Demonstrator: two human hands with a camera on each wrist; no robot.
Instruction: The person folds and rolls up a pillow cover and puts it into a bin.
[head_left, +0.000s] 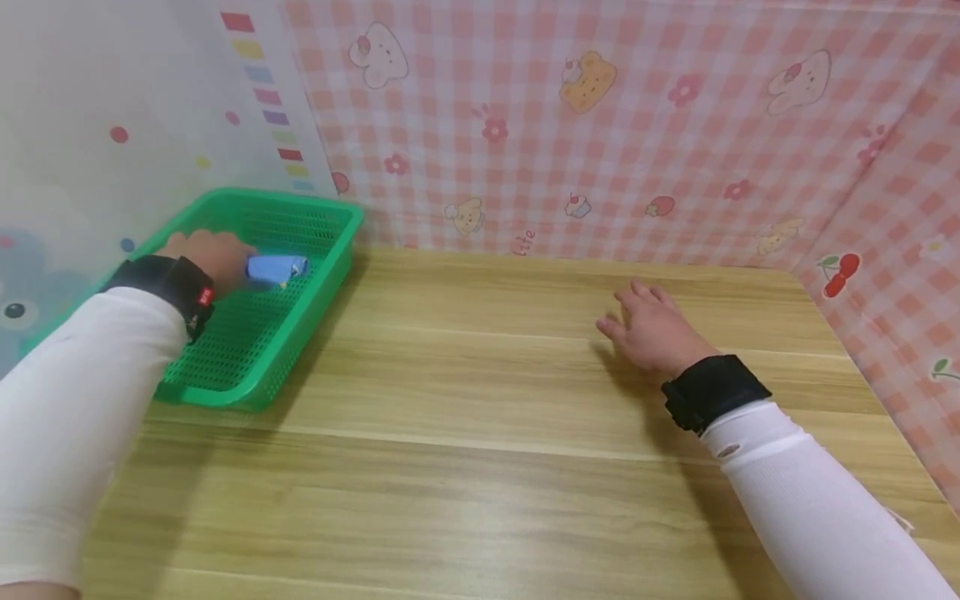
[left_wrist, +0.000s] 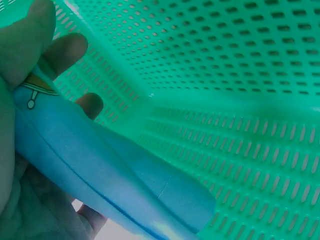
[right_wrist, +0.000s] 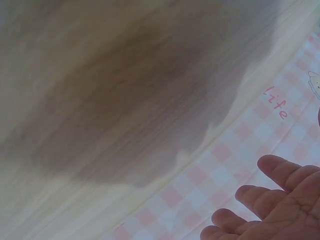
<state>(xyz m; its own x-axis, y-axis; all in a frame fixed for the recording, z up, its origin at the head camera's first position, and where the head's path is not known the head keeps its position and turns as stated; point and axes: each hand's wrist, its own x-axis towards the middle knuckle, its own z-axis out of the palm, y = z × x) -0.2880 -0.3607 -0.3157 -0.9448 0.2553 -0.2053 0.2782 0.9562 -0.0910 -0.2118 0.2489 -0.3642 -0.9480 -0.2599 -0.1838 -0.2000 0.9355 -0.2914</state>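
My left hand (head_left: 213, 254) is inside the green basket (head_left: 251, 392), near its far left part. It grips a soft, light blue packet (head_left: 276, 268) with creases and a small printed drawing. In the left wrist view the fingers curl round one end of the blue packet (left_wrist: 105, 165), and its other end points across the perforated basket wall (left_wrist: 230, 55). Over the right half of the wooden table, my right hand (head_left: 656, 333) hovers with spread fingers and nothing in it. The right wrist view shows that hand (right_wrist: 280, 200) palm in sight, fingers extended.
The wooden table (head_left: 465, 400) runs back to a pink checked wall (head_left: 525, 150) with cartoon prints. Another checked wall (head_left: 900, 275) borders the right side. A pale wall (head_left: 150, 75) with coloured dots stands close behind the basket on the left.
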